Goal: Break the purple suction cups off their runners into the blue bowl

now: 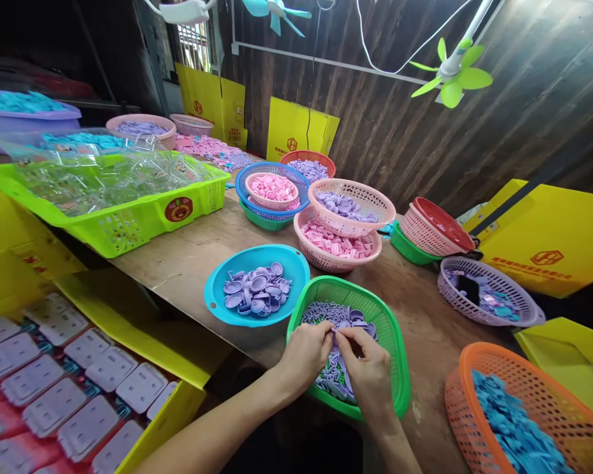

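Observation:
Both hands meet over a green basket (pixel 393 342) at the table's near edge, which holds purple plastic pieces (pixel 326 313). My left hand (pixel 304 355) and my right hand (pixel 368 368) are closed in pinches, fingertips touching, on a small purple piece (pixel 335 334) between them. Just left of the basket stands a blue bowl (pixel 217 289) filled with round purple pieces (pixel 257 289).
An orange basket (pixel 479 359) of blue pieces sits at the near right. Pink, red and blue baskets (pixel 348 260) of pink and purple parts crowd the wooden table's (pixel 188 257) middle. A green tray (pixel 128 224) of clear packs lies left; a yellow box (pixel 143 342) of packed cards below.

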A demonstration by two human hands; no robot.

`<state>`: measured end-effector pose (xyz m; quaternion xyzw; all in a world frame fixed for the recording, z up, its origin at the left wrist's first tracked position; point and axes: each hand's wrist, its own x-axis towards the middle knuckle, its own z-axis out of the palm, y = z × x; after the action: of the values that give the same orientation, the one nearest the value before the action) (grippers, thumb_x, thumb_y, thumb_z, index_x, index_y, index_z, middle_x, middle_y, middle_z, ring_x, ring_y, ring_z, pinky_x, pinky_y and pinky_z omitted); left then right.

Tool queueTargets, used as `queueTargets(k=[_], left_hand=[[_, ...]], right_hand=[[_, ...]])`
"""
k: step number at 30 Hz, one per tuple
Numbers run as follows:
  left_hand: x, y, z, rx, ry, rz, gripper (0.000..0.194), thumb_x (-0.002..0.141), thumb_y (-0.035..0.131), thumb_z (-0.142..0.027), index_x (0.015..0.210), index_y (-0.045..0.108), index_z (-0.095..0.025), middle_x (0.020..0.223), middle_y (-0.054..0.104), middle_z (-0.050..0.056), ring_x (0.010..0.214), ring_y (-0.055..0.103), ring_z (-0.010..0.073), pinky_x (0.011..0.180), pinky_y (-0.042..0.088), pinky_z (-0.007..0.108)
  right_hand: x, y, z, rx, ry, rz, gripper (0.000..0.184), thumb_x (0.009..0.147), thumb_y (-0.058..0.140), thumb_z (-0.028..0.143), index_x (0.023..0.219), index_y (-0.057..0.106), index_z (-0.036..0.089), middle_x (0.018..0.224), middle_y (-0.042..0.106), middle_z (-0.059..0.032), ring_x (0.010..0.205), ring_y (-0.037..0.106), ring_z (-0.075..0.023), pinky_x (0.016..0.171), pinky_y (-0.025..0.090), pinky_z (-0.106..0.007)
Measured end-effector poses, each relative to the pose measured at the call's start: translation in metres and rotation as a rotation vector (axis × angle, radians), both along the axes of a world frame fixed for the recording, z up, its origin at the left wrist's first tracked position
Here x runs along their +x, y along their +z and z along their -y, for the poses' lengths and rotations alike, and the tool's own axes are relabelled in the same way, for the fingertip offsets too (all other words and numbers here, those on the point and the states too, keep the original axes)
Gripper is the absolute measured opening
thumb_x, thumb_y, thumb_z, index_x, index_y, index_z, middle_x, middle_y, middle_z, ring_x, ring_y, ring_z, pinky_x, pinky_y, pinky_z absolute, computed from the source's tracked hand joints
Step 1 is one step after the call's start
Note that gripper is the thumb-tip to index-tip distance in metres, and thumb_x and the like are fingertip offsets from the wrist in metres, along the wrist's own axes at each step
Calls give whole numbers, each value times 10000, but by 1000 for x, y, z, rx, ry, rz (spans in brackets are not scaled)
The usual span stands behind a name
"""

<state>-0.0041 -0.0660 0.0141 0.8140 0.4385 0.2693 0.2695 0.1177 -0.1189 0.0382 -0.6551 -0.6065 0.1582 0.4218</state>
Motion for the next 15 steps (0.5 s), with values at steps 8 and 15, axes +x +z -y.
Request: queueTargets(k=[8,15], left_hand=[[1,0,4,54,21,-122,214,855,352,-233,868,564,-207,729,647,26,658,604,156,576,384,226],[-1,-3,8,98,22,-220,215,864,333,-211,920,538,-180,784,645,57,701,616,169,597,427,240]], right_hand=[[-5,-3,0,-30,-39,53,211,836,460,317,752,596,179,672,605,-10,573,517,-121,569,388,-221],[-11,-1,-1,-18,-31,156,226,831,442,291,677,576,192,608,574,0,536,484,-120,554,350,-233]])
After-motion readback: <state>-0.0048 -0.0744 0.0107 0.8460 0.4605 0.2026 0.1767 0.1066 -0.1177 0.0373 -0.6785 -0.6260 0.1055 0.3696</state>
